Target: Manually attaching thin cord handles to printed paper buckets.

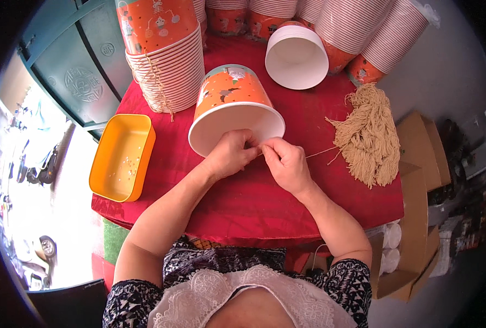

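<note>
One orange-printed paper bucket (234, 87) lies on its side just ahead of the fingers (275, 146), its white mouth facing them. The right hand (287, 167) pinches tan string (321, 153) at the near rim; the left hand (231, 156) curls beside it at the mouth, though what its fingertips grip I cannot tell. Rightward of the fingers, the strand runs to a tan yarn bundle (366, 142). Left of them sits a yellow tub (96, 169); beyond them stand a bucket stack (169, 74), another bucket (296, 59) and more stacks (355, 24), all on red cloth (357, 210).
</note>
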`<state>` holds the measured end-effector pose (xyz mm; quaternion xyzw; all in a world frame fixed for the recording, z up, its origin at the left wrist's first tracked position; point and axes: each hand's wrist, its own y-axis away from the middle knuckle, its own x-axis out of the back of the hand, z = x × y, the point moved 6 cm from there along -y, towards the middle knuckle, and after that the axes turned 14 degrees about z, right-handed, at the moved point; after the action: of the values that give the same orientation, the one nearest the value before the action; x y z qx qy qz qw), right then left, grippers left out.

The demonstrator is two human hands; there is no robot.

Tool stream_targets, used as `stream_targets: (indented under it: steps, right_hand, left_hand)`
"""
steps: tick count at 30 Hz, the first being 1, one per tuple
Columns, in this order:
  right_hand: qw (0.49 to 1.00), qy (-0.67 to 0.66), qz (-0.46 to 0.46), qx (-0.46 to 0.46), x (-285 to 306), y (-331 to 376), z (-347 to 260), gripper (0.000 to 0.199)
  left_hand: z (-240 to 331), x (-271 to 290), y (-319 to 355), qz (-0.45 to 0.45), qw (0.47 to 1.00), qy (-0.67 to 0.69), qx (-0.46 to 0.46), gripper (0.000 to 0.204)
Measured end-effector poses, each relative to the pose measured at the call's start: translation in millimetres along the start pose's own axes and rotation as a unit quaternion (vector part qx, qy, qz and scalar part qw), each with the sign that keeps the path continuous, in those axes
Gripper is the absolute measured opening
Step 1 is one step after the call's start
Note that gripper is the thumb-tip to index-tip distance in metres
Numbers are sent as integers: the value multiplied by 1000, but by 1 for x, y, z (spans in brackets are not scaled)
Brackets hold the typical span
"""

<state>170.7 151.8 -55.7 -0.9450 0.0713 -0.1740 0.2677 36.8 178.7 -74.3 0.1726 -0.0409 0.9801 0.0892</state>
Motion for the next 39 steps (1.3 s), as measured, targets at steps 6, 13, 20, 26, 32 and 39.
stream_targets:
  steps: [6,13,20,26,32,39]
  right_hand:
    - [985,30,-69,156,0,7,-29,18]
    - [951,237,8,200,2,7,-27,20]
    - [968,201,-18,152,-3,7,-14,23]
    - [978,181,-22,100,-7,8,-5,21]
    - [982,164,-3,90,-9,7,-1,17]
    - [980,183,-9,78,-12,5,3,10]
  left_hand:
    - [-11,6,-4,-8,998,59,31,13]
    - [-9,8,-3,-32,994,91,60,11]
    - [-12,7,-4,-48,990,125,43,10]
    - [-11,6,-3,-57,990,127,37,10]
    - [-8,5,-3,-62,991,112,25,11]
    - [-14,4,-5,-66,993,95,14,10]
